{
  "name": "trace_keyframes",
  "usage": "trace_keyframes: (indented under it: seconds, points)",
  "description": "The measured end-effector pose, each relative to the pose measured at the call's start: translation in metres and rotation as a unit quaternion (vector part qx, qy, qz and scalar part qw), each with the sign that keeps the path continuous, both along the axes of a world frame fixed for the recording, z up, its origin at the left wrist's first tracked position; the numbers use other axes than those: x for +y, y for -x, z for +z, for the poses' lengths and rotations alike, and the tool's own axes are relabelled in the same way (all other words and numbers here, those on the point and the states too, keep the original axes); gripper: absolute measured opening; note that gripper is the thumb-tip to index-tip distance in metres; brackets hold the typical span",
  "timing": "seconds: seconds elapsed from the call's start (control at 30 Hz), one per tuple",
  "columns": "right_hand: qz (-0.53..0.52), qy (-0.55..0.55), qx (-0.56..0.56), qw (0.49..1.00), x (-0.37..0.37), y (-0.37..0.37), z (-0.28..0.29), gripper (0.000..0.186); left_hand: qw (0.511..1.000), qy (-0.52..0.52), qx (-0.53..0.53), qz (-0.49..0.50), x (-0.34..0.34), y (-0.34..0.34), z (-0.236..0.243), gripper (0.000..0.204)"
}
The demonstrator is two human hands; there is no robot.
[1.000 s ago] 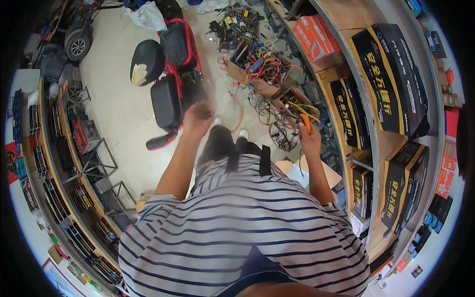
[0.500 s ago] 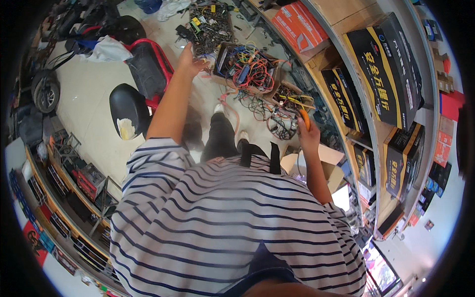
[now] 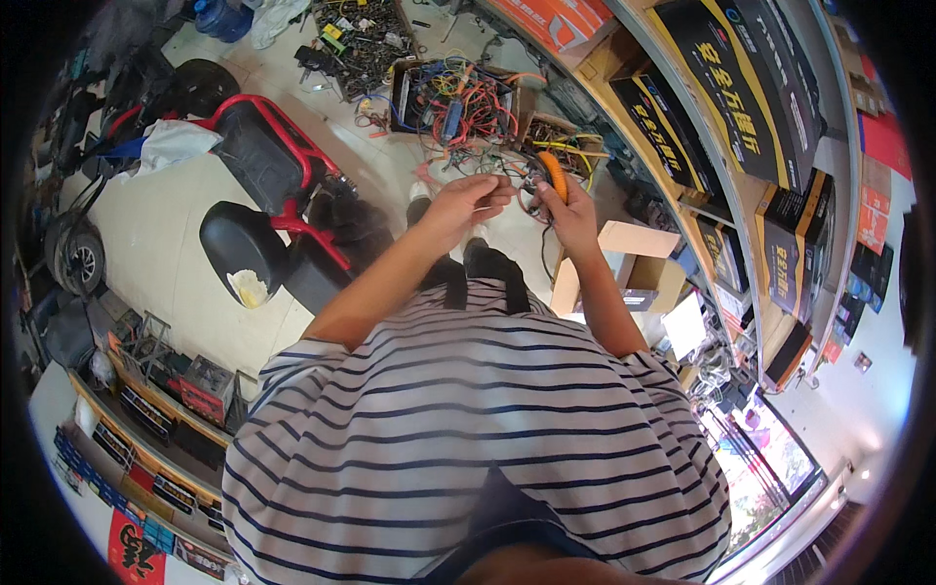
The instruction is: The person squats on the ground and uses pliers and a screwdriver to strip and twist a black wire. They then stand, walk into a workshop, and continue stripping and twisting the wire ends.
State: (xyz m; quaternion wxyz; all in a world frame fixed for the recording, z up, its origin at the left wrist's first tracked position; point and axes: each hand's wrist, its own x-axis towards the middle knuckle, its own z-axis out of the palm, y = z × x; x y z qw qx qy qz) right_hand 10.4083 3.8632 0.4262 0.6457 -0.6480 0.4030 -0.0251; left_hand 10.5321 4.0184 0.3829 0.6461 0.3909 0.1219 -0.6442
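Note:
In front of my waist, my right hand is closed round a curved, orange ribbed cable. A dark wire hangs down from the same hand, and a small metal-looking end shows at the fingertips. Facing it from the left is my left hand, fingers curled and thumb pressed in a pinch. Whatever sits in that pinch is too small to name. Beyond both hands, a cardboard box on the floor overflows with tangled red, yellow and blue wires. A smaller box of wires stands to its right.
A red and black scooter stands at left. Metal parts lie heaped at the far side. Shelving with black and yellow boxes runs along the right. An opened carton sits by my right forearm.
My left hand has drawn back from beside the wire box and come close to my right hand, its fingers now pinched. My right hand has moved left and away from my body with the orange cable.

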Motion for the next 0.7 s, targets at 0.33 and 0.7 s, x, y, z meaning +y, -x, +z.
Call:
trace_keyframes:
  seconds: [0.33,0.7]
  points:
    - [0.135,0.212,-0.004,0.968,0.021,0.013,0.018,0.033,0.998,0.051,0.002,0.025,-0.022,0.021,0.029,0.022]
    - [0.035,0.191,-0.011,0.981,0.032,0.049,-0.005,0.024,0.997,-0.04,-0.046,-0.039,-0.012,0.039,0.01,0.022]
